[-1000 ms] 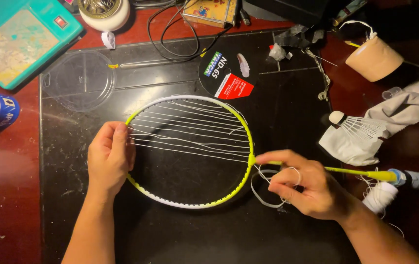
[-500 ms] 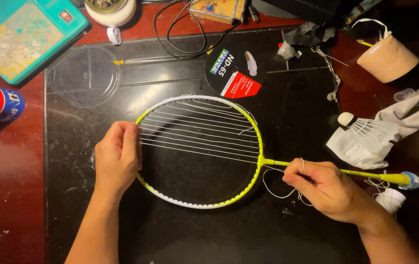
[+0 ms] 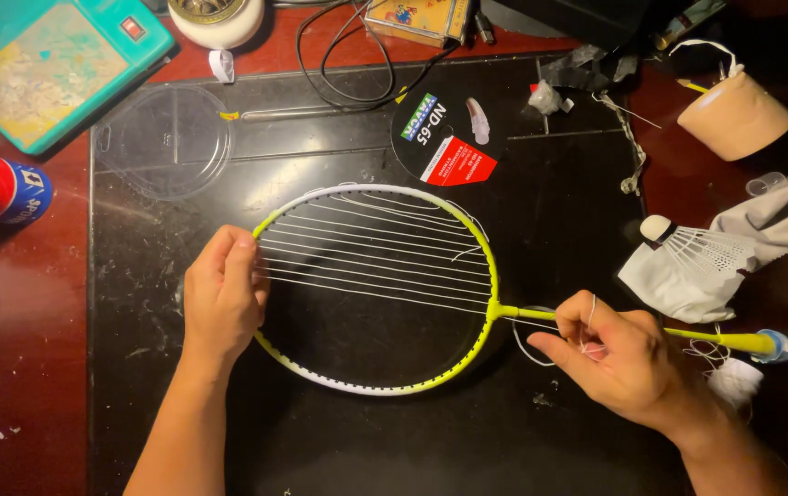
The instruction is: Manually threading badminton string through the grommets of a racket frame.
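While a yellow-and-white badminton racket (image 3: 375, 289) lies flat at the middle of a black mat (image 3: 559, 230), the left hand (image 3: 221, 298) pinches its frame's near-left edge and the right hand (image 3: 616, 360) pinches loose white string (image 3: 541, 344) beside the shaft. Steady, even tension seems key. A shuttlecock (image 3: 688, 246) rests toward the mat's right edge, on a cluttered red-brown table (image 3: 35, 386).

Racket (image 3: 385, 289) is lying mid-mat (image 3: 559, 230); lid (image 3: 162, 140) is sitting near the far-left corner, shuttlecock (image 3: 688, 250) at the right edge.
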